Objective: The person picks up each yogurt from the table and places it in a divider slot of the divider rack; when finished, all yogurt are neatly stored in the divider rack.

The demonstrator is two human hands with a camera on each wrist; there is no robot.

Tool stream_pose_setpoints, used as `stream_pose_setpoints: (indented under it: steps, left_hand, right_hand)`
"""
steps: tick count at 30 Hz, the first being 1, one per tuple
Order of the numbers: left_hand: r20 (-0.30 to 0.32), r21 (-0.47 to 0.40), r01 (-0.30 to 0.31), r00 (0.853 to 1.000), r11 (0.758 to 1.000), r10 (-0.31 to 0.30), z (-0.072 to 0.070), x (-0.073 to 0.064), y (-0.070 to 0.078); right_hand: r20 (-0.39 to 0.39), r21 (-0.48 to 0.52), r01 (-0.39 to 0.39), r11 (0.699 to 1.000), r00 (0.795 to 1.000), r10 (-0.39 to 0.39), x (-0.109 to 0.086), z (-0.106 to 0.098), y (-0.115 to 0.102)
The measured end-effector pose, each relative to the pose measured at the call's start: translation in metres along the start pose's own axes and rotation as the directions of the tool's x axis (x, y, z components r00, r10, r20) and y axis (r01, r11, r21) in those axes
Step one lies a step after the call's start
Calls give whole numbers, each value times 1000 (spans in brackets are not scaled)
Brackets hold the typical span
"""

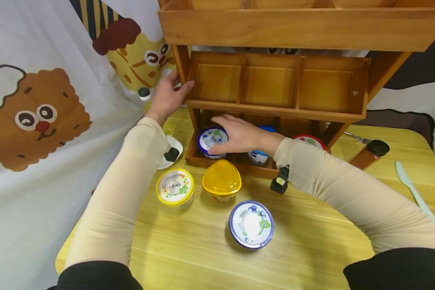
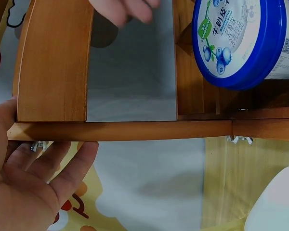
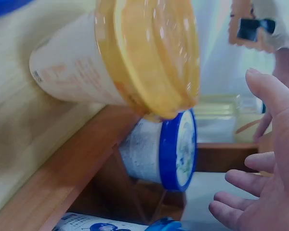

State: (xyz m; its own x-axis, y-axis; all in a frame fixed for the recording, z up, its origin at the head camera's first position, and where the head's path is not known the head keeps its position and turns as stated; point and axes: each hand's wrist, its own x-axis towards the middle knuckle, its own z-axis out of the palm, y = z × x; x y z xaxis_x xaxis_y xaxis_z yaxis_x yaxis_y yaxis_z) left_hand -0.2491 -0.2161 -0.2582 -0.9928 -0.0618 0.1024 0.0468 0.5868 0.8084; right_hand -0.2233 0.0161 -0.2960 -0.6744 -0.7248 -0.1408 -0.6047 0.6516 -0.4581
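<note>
My left hand (image 1: 167, 96) holds the left side of a wooden shelf rack (image 1: 275, 30) at its middle tier, thumb in front and fingers behind the wooden upright (image 2: 135, 131). Over the bottom tier reaches my right hand (image 1: 241, 135), its fingers spread with nothing between them. Below it, a blue-lidded yogurt tub (image 1: 212, 139) with blueberries on its lid sits in the left compartment; the right wrist view shows this tub (image 3: 159, 154) apart from the fingers. A second blue-lidded tub (image 1: 258, 157), partly hidden by the right hand, stands in the middle compartment.
A red-rimmed tub (image 1: 309, 139) sits in the bottom tier's right compartment. On the table before the rack stand a yellow-rimmed tub (image 1: 175, 187), an orange-lidded cup (image 1: 222, 178) and a purple-rimmed tub (image 1: 251, 224). A dark-capped jar (image 1: 371, 153) and pale green knife (image 1: 413, 189) lie right.
</note>
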Motion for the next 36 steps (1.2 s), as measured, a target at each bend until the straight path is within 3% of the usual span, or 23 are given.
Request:
stream_pose_setpoints:
  steps: [8, 17, 36]
  left_hand:
    - [-7, 6, 3, 1000, 1000, -3, -2, 1, -2]
    - [4, -5, 27, 1000, 1000, -27, -2, 1, -1]
    - [8, 6, 12, 1000, 1000, -12, 0, 0, 1]
  right_hand:
    - [-84, -6, 115, 993, 990, -115, -35, -4, -9]
    - [-57, -4, 172, 985, 983, -172, -62, 9, -10]
    - [-20, 148, 129, 981, 992, -127, -78, 50, 9]
